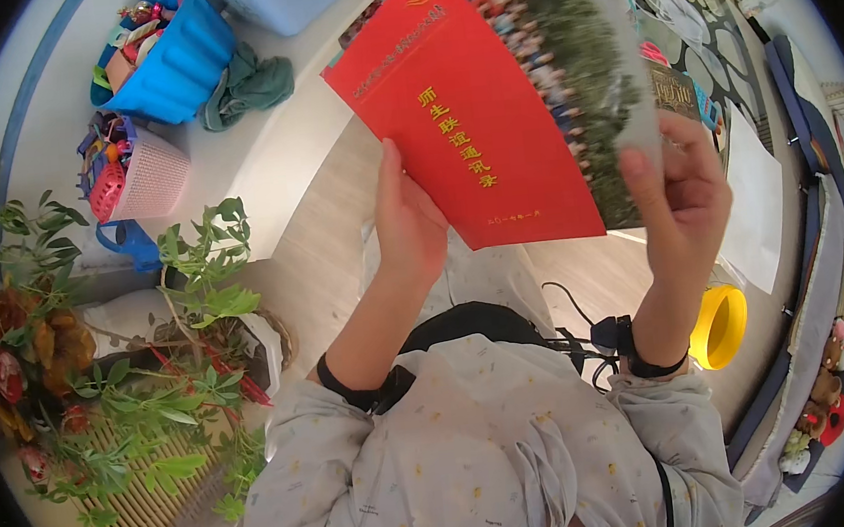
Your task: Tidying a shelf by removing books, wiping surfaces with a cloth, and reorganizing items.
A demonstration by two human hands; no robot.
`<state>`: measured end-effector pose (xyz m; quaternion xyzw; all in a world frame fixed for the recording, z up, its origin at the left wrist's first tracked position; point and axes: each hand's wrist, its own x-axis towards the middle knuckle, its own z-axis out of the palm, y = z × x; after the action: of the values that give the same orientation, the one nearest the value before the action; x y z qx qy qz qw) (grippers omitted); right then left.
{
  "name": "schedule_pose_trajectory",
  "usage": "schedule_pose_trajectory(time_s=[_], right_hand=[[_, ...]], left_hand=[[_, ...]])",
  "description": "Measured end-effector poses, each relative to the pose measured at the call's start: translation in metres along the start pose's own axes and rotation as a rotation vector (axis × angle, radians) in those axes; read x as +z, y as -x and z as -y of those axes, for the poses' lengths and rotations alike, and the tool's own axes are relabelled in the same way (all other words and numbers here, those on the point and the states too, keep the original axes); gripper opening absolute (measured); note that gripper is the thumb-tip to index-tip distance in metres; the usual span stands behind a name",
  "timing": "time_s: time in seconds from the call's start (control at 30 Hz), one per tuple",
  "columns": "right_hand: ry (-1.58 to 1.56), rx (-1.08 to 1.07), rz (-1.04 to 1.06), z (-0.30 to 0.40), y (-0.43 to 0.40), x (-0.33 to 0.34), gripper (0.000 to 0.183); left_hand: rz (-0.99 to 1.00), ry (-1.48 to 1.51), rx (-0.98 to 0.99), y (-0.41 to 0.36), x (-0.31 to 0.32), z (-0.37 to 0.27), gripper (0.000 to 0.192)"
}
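A red booklet (486, 130) with gold writing on its cover is held up in front of me, tilted. My left hand (411, 223) grips its lower left edge, thumb on the cover. Beside and partly behind the booklet is a glossy group photograph (591, 45) showing rows of people before greenery. My right hand (679, 188) pinches the photograph's right side, which looks blurred. Whether the photograph is a page of the booklet or a separate sheet, I cannot tell. Both wrists wear black straps.
At left stand a blue basket of toys (186, 66), a pink basket (154, 170), a green cloth (248, 87) and leafy plants (207, 297). Rightward are a dark book (674, 94), white paper (755, 197), a yellow container (738, 326) and a sofa with plush toys (824, 386).
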<state>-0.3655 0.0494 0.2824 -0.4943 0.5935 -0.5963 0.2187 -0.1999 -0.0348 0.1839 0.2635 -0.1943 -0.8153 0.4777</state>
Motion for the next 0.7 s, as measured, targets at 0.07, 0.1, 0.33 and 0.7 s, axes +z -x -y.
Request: schedule_pose_trajectory(time_s=[0.07, 0.1, 0.33, 0.7], right_hand=[[0.035, 0.064, 0.122, 0.0, 0.005, 0.007, 0.026], [0.07, 0.125, 0.244, 0.001, 0.006, 0.013, 0.027], [0.168, -0.055, 0.542, -0.004, 0.012, 0.043, 0.035], [0.266, -0.3, 0.637, -0.019, -0.005, 0.042, 0.05]], left_hand=[[-0.002, 0.064, 0.006, -0.002, -0.004, 0.003, 0.055], [-0.003, 0.128, 0.015, -0.004, -0.006, 0.004, 0.059], [0.568, 0.468, -0.014, -0.018, -0.041, 0.029, 0.065], [0.337, 1.014, -0.566, -0.016, -0.057, 0.054, 0.071]])
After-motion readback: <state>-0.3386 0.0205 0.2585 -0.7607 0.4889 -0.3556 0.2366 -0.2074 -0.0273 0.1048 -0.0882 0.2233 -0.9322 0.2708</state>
